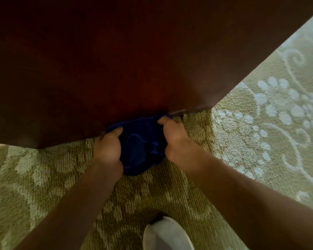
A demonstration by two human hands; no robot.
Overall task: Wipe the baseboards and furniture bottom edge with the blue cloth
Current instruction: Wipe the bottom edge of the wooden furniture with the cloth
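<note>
A dark blue cloth (141, 143) is bunched against the bottom edge of a dark red-brown wooden piece of furniture (116, 60), where it meets the carpet. My left hand (107, 148) grips the cloth's left side, thumb up near the furniture edge. My right hand (175, 139) grips its right side, with the thumb tip at the cloth's upper corner. The fingers of both hands are hidden behind or under the cloth. No baseboard is in view.
Patterned beige-green carpet (251, 132) with pale floral swirls covers the floor. A white shoe (167, 235) stands at the bottom centre. The furniture's lower right corner (208, 107) sits just right of my right hand.
</note>
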